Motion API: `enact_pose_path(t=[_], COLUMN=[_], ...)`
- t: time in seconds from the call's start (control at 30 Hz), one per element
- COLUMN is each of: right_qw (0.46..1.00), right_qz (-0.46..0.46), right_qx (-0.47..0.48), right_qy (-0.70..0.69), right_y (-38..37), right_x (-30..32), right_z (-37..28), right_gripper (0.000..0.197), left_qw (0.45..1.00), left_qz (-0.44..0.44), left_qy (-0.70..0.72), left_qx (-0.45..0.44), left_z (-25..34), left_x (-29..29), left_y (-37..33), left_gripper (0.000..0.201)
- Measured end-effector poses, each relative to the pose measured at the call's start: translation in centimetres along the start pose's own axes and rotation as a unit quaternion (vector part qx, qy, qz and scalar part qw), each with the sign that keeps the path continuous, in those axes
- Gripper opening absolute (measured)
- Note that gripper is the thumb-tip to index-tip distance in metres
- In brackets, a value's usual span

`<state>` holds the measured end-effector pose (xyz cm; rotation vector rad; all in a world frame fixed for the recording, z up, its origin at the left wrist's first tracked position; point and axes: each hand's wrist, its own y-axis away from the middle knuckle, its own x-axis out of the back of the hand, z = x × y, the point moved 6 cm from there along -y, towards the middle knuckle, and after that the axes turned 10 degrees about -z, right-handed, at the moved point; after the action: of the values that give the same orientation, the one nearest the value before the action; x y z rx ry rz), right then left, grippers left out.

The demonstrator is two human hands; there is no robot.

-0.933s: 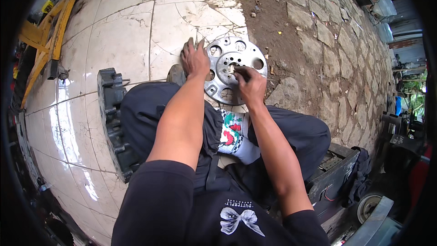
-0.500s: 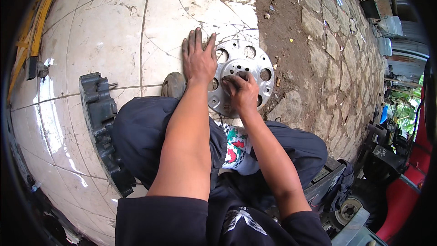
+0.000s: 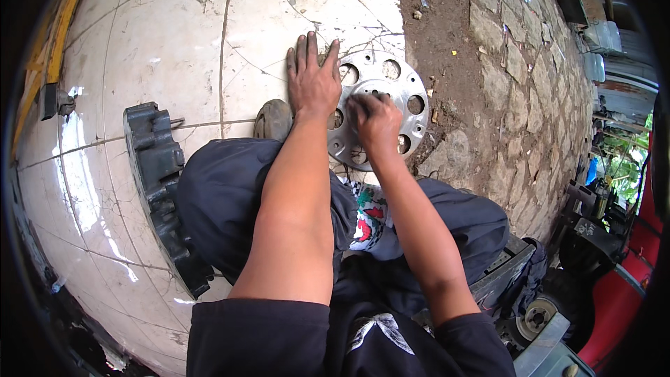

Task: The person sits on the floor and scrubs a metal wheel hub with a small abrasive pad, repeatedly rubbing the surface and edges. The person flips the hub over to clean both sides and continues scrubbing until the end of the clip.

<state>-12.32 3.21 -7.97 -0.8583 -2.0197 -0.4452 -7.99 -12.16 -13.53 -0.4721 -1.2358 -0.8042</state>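
So there's this round silver metal disc (image 3: 403, 89) with holes around it, lying flat where the tile floor (image 3: 174, 49) meets bare dirt (image 3: 443, 42), right in front of the person. Right hand (image 3: 378, 124) is over the hub, fingers curled down; can't tell if they're pinching anything. Left hand (image 3: 314, 84) is palm down beside the disc's left edge, fingers spread out straight. A foot (image 3: 272, 121) is just below that hand. Further left, by the knee (image 3: 227, 175), sits a chunky dark metal part (image 3: 157, 175). Stone paving (image 3: 520, 98) runs off right.
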Motion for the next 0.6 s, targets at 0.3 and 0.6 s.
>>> enact_pose_path(t=[0.3,0.6], right_qw=[1.0,1.0], right_qz=[0.005,0.008], right_qx=[0.013,0.014], right_qy=[-0.015,0.011], right_y=[-0.8,-1.7], right_x=[-0.1,0.5], right_z=[0.3,-0.1], right_gripper=[0.015,0.015], left_qw=[1.0,0.999], left_qz=[-0.012,-0.021], left_qy=[-0.015,-0.028], left_qx=[-0.007,0.0], left_z=[-0.1,0.2], left_x=[-0.5,-0.4], left_y=[0.3,0.1], left_gripper=[0.048,0.049])
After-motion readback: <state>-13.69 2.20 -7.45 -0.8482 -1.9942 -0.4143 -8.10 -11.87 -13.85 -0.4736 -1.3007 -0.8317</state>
